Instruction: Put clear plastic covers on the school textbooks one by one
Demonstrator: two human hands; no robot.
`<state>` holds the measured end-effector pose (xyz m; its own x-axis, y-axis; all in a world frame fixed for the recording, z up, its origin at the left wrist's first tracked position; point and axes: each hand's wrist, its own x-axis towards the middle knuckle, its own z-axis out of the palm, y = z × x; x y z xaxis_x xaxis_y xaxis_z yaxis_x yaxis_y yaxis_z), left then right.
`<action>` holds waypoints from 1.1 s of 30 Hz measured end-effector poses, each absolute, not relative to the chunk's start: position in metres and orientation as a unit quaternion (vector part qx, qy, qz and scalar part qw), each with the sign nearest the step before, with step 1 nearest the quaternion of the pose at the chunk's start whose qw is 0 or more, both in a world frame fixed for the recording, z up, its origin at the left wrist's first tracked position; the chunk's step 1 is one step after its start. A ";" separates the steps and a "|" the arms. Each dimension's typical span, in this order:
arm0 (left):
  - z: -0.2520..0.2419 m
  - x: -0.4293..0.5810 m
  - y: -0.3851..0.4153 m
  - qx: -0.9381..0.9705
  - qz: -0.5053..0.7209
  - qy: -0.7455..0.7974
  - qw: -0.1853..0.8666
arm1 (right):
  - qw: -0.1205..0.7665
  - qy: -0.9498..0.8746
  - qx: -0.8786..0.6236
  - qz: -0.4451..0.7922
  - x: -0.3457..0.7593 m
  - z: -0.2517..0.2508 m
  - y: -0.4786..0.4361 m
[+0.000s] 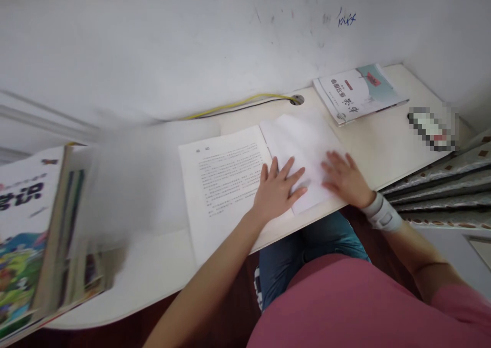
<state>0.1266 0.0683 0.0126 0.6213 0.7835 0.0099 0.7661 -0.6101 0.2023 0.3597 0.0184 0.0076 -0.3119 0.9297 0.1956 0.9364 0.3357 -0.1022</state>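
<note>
An open book (226,184) lies on the white desk, its left page printed with lines of text. Over its right side is a blank white page or sheet (299,138); which of the two I cannot tell. My left hand (280,187) rests near the middle fold with its fingers spread, holding nothing. On the right part of the white paper is my right hand (343,179), fingers apart and slightly blurred. It wears a pale band (383,214) at the wrist.
A closed booklet (360,92) lies toward the back right, with a pixelated object (433,128) beyond it. Yellow and black cables (245,101) run along the wall into a desk hole. Upright books (30,225) stand at the left. A patterned curtain (441,184) hangs at the right.
</note>
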 end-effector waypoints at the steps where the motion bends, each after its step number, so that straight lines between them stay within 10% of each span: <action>1: 0.012 0.125 0.069 0.895 0.058 0.432 0.098 | 0.099 -0.833 -0.543 -0.016 0.344 0.008 0.012; 33: 0.001 -0.021 0.049 0.641 0.206 0.731 0.114 | 0.078 -0.861 -0.501 -0.034 0.315 0.015 -0.009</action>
<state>-0.0211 0.0486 0.0014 -0.1532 0.9834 0.0974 0.8893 0.0942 0.4476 0.3147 -0.0088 0.0148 -0.4853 0.8579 0.1686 0.8686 0.4951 -0.0189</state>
